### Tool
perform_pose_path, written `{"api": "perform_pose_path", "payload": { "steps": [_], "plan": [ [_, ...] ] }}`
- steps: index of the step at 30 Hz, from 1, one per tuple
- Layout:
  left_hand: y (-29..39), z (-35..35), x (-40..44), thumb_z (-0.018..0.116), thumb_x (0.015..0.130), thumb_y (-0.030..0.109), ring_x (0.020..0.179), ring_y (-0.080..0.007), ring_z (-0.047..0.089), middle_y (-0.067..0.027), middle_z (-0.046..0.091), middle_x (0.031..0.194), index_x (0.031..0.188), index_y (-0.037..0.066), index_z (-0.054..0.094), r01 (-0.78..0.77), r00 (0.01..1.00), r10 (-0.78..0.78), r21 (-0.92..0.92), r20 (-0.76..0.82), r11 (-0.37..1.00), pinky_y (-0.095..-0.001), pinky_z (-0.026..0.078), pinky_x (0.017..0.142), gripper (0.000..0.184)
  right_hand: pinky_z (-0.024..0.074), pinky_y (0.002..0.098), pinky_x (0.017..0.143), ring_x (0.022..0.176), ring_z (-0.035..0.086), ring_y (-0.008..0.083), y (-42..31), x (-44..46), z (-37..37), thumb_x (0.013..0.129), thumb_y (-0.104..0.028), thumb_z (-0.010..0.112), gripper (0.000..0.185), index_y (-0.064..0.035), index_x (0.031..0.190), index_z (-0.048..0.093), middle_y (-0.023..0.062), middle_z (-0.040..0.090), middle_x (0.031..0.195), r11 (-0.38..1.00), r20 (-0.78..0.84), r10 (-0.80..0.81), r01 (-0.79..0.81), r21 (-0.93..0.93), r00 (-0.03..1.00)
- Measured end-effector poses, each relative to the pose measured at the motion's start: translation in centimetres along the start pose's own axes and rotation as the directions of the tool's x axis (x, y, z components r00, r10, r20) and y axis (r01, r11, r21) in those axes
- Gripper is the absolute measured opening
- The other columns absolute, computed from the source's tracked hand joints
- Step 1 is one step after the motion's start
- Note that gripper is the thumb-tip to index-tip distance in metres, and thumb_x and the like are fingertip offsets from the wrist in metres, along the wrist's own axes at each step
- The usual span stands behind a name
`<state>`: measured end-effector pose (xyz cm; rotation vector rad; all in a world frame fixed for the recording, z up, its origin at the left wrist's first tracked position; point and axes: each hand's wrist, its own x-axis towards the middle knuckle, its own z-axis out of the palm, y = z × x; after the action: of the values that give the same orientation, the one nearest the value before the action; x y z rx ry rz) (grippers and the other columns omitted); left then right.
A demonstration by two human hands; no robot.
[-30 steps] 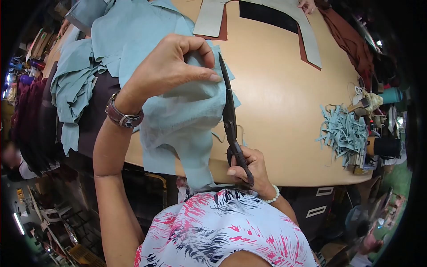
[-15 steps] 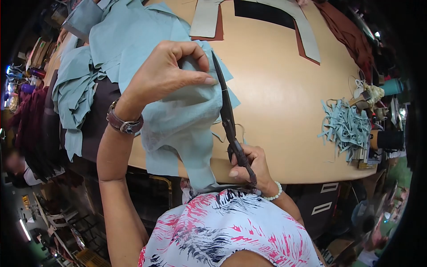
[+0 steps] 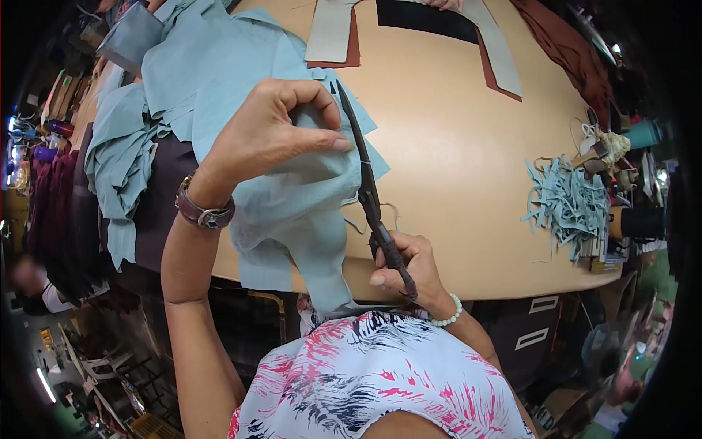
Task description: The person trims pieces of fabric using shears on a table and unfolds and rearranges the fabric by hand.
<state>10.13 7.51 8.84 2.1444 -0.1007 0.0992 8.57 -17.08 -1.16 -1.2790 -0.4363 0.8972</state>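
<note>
My left hand [image 3: 281,128] pinches the edge of a light blue fabric piece [image 3: 292,205] between thumb and fingers, raising part of it above the table. The lower end of the fabric hangs over the table's front edge by my shirt. In my right hand [image 3: 413,267] are long dark scissors [image 3: 369,194], my fingers wrapped round the handles. Their blades point away from me and lie along the fabric's right edge, just right of my left fingertips. The blade tips are slightly apart.
More light blue fabric [image 3: 212,58] is spread at the back left, with a crumpled pile [image 3: 121,146] beside it. Thin blue scraps [image 3: 567,205] are heaped at the right near a brush. Pale and brown cut pieces [image 3: 329,33] lie at the back, where another person's hand [image 3: 442,4] rests.
The scissors have shifted slightly left and their tips have parted. My left hand has moved a little left and down with the fabric. Another person's hand shows more at the top.
</note>
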Motion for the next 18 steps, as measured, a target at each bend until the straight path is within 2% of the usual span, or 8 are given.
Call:
{"api": "perform_pose_path", "payload": {
  "steps": [18],
  "plan": [
    [-0.16, 0.44, 0.13, 0.074, 0.066, 0.008, 0.061, -0.0011, 0.047, 0.0034, 0.058, 0.068, 0.072, 0.002, 0.059, 0.025, 0.999, -0.027, 0.029, 0.038, 0.999, -0.0151, 0.037, 0.054, 0.017, 0.0295, 0.0191, 0.037, 0.041, 0.039, 0.0029, -0.45, -0.58, 0.2, 0.069, -0.019, 0.077, 0.035, -0.0047, 0.062, 0.046, -0.0047, 0.039, 0.048, 0.997, -0.068, 0.065, -0.068, -0.042, 0.996]
  ]
}}
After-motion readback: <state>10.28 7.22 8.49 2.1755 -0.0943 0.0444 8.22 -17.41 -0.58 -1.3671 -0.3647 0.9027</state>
